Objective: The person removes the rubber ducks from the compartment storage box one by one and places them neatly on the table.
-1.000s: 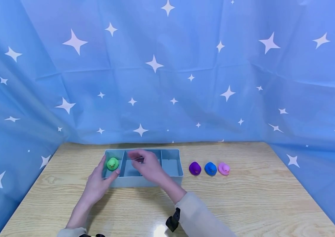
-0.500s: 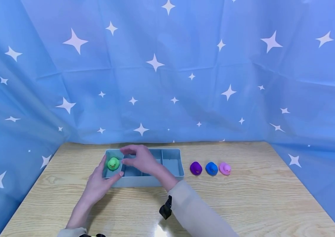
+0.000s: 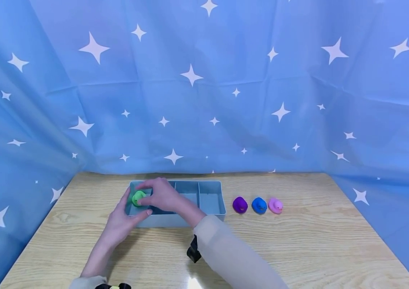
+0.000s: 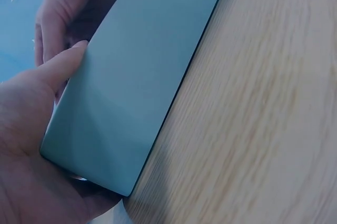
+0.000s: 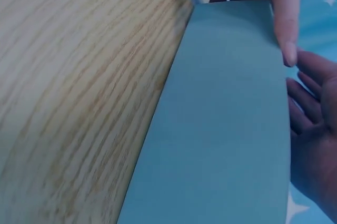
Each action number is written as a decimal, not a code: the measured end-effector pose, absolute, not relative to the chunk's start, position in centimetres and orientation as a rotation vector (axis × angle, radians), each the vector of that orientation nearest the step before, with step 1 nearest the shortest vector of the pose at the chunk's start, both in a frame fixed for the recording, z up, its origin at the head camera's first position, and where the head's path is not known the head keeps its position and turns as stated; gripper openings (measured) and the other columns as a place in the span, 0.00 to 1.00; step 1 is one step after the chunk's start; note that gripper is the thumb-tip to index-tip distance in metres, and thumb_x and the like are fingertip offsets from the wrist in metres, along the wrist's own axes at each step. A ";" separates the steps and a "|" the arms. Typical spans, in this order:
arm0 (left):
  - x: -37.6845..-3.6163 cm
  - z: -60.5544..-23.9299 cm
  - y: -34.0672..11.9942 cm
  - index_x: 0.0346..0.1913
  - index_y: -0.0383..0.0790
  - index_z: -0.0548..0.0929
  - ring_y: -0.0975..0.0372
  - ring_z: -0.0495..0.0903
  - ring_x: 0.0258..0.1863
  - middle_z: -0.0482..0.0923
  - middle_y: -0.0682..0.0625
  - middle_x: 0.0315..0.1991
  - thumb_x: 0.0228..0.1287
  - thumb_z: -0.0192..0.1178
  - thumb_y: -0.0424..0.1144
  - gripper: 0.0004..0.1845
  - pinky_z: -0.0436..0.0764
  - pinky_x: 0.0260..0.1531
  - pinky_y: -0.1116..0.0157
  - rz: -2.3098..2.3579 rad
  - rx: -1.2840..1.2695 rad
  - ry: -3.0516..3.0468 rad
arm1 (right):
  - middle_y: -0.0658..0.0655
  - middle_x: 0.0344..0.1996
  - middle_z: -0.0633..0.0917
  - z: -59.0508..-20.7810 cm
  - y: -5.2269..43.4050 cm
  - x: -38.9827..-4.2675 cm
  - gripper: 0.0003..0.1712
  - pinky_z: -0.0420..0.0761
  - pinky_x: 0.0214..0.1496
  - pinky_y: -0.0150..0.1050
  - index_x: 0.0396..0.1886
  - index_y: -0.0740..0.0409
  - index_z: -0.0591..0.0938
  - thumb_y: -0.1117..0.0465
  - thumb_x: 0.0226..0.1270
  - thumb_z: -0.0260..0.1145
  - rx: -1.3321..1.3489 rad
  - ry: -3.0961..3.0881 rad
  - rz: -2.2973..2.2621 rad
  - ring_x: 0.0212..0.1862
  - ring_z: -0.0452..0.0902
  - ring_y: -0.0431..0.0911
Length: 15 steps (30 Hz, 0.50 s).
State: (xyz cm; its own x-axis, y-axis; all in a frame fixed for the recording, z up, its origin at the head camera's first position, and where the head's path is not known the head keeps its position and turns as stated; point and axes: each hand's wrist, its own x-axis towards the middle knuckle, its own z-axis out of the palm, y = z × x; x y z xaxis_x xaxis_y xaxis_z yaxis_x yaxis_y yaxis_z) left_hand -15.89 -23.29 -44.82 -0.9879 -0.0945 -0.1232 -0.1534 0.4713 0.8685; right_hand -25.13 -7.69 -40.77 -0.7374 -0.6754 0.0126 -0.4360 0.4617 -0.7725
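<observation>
A green rubber duck (image 3: 138, 198) sits in the leftmost compartment of a grey-blue divided box (image 3: 180, 220). My left hand (image 3: 119, 226) grips the box's left end, its thumb at the front rim and its fingers along the left side. In the left wrist view the thumb (image 4: 68, 63) lies right at the rim. My right hand (image 3: 162, 196) reaches over the box from the right, thumb and fingers spread apart around the duck. The thumb overlaps the duck in the head view. In the right wrist view the box's wall (image 5: 221, 113) hides the duck.
A purple duck (image 3: 240, 205), a blue duck (image 3: 259, 205) and a pink duck (image 3: 275, 206) stand in a row right of the box. All rest on a wooden table (image 3: 316, 241). A blue star-patterned curtain (image 3: 218, 100) hangs behind.
My right hand has moved left, from over the middle compartments to the green duck. My left hand has stayed at the box's left end.
</observation>
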 end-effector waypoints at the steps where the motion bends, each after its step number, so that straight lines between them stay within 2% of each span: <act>1: -15.8 -44.8 -23.3 0.84 0.45 0.33 0.34 0.49 0.77 0.45 0.30 0.80 0.64 0.70 0.60 0.64 0.59 0.69 0.33 1.579 -0.226 2.639 | 0.49 0.58 0.85 -40.8 -7.8 -25.2 0.23 0.80 0.50 0.30 0.63 0.50 0.84 0.58 0.69 0.73 -0.948 2.418 -1.144 0.59 0.80 0.44; 8: -15.9 -44.5 -23.1 0.84 0.44 0.34 0.34 0.49 0.77 0.46 0.29 0.80 0.62 0.71 0.60 0.65 0.60 0.70 0.34 1.605 -0.248 2.629 | 0.48 0.53 0.87 -40.8 -8.1 -25.4 0.21 0.80 0.47 0.27 0.60 0.53 0.86 0.60 0.68 0.74 -0.980 2.426 -1.104 0.54 0.83 0.42; 12: -15.9 -44.5 -23.2 0.84 0.44 0.36 0.34 0.49 0.77 0.46 0.29 0.80 0.61 0.72 0.60 0.64 0.60 0.70 0.35 1.630 -0.266 2.619 | 0.50 0.53 0.88 -41.0 -8.3 -25.5 0.20 0.80 0.47 0.27 0.60 0.54 0.86 0.62 0.68 0.74 -1.010 2.440 -1.071 0.54 0.83 0.42; 15: -15.8 -44.5 -23.4 0.84 0.45 0.39 0.34 0.49 0.77 0.47 0.29 0.80 0.60 0.73 0.60 0.64 0.61 0.69 0.35 1.614 -0.280 2.636 | 0.48 0.53 0.88 -41.4 -8.6 -25.5 0.20 0.80 0.48 0.26 0.60 0.52 0.87 0.61 0.68 0.74 -0.995 2.463 -1.035 0.56 0.82 0.40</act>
State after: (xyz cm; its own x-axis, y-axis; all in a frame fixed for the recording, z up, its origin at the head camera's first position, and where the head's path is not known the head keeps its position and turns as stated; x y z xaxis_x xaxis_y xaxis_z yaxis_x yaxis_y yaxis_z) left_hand -15.76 -23.35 -44.55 -0.9830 -0.1332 -0.1261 -0.1729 0.4432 0.8796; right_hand -25.50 -8.60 -41.39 -0.7195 -0.6945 0.0009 -0.4865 0.5031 -0.7143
